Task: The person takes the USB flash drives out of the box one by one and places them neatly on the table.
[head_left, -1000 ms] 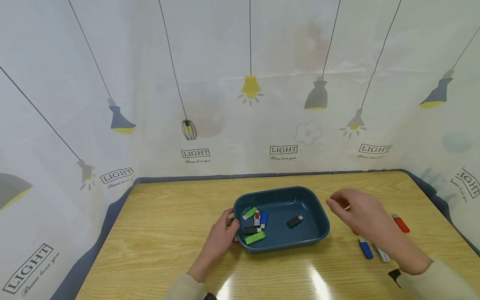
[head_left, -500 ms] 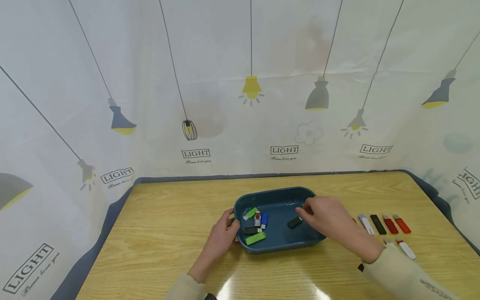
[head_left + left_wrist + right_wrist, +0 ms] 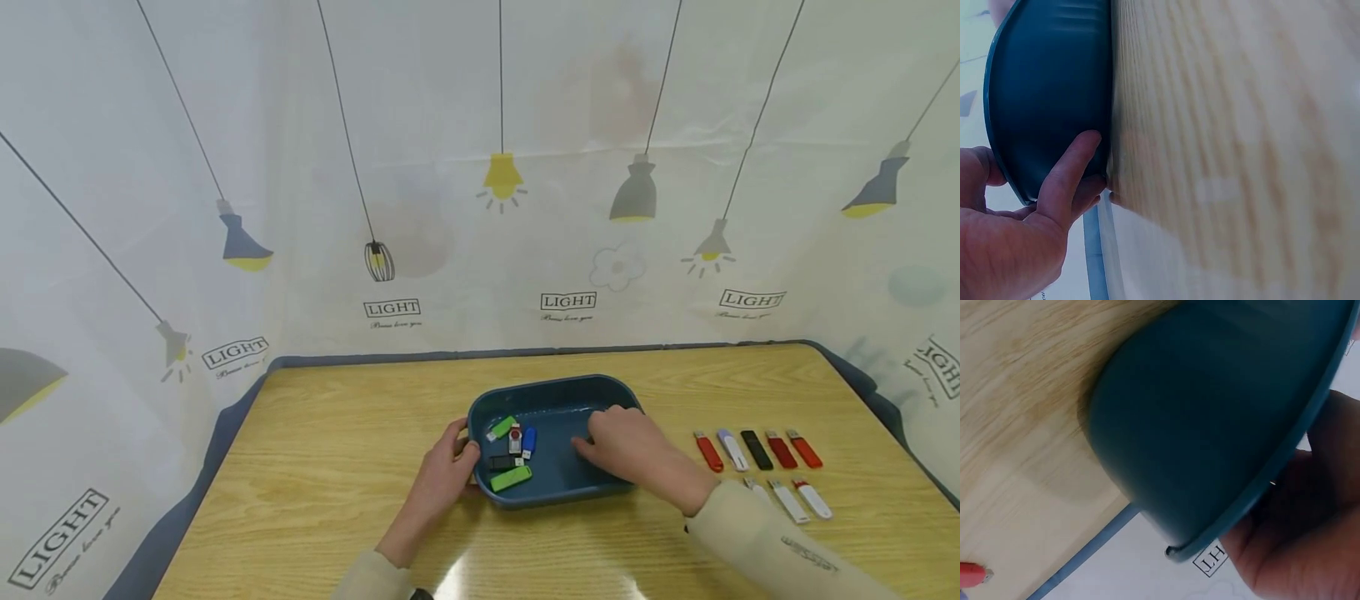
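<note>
A dark teal plastic bin (image 3: pixel 555 497) stands on the table. My left hand (image 3: pixel 441 467) grips its left end, thumb at the rim and fingers against the outer wall (image 3: pixel 1054 81). My right hand (image 3: pixel 630 446) reaches over the right rim, fingers curled down near the bin's floor. It covers the place where a black USB stick lay, so whether it pinches the stick is hidden. In the bin's left part lie a small green USB stick (image 3: pixel 502 428), a red-and-silver one (image 3: pixel 515 438), a blue one (image 3: pixel 528 442), a black one (image 3: pixel 504 462) and a larger green one (image 3: pixel 511 478).
Right of the bin, USB sticks lie in two rows on the wooden table (image 3: pixel 337 467). The back row has a red stick (image 3: pixel 708 451) and a black stick (image 3: pixel 757 450); a white stick (image 3: pixel 813 499) ends the front row. My right sleeve partly covers that row.
From beside the bin's right end, my right hand has moved left and down into it, over the black USB stick, which has gone from view. My left hand stays in place.
</note>
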A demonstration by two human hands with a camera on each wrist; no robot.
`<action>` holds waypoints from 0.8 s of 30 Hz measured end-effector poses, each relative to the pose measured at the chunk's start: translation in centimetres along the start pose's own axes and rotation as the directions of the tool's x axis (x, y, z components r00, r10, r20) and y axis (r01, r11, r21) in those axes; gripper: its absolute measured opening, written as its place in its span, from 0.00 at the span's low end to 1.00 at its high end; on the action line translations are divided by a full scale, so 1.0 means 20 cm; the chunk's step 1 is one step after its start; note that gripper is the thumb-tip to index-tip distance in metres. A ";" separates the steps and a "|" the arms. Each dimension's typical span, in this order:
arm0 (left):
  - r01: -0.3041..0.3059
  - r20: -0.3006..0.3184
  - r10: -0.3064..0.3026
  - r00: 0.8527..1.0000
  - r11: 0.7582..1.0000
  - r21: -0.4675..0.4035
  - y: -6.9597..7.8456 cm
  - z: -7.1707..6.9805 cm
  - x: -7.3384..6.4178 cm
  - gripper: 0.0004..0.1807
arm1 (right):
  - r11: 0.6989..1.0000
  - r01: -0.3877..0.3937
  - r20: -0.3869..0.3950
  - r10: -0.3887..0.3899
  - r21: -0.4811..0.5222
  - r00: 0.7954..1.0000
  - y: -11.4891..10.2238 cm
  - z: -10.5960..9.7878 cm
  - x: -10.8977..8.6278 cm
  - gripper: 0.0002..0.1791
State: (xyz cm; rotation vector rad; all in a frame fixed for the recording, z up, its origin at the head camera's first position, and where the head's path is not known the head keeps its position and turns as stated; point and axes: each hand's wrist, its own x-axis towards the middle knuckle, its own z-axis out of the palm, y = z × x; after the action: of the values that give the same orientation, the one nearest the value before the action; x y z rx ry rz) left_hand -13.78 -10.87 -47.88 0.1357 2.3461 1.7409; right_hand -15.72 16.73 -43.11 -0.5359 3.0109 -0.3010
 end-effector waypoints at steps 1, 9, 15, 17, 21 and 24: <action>-0.002 0.000 0.002 1.000 1.000 0.001 0.00 0.00 0.00 0.28 | 1.000 -0.001 0.009 0.001 -0.006 1.000 0.00 0.01 0.00 0.29; 0.010 -0.001 -0.011 1.000 1.000 -0.026 0.01 0.00 -0.01 0.29 | 1.000 -0.029 0.031 0.029 0.011 0.999 0.00 0.04 0.03 0.29; 0.010 -0.003 -0.010 1.000 1.000 -0.021 0.01 0.00 -0.01 0.29 | 0.999 -0.051 0.033 0.050 0.016 0.998 0.00 0.05 0.05 0.27; 0.007 -0.007 -0.007 1.000 1.000 -0.017 0.01 0.00 -0.01 0.29 | 0.999 -0.052 0.020 0.051 0.018 0.998 0.01 0.05 0.06 0.27; 0.001 -0.011 -0.001 1.000 1.000 -0.013 0.01 0.00 -0.01 0.29 | 0.999 -0.039 -0.007 0.039 0.008 0.999 0.01 0.06 0.08 0.28; 0.004 -0.013 -0.004 1.000 1.000 -0.005 0.01 0.01 -0.01 0.29 | 0.999 -0.042 -0.002 0.042 0.000 0.999 0.01 0.06 0.09 0.27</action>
State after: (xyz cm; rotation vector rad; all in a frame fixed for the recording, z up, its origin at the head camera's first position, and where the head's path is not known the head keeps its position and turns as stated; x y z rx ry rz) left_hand -13.50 -10.71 -47.64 0.1188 2.3490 1.7514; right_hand -17.35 16.09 -44.34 -0.4716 3.0202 -0.2992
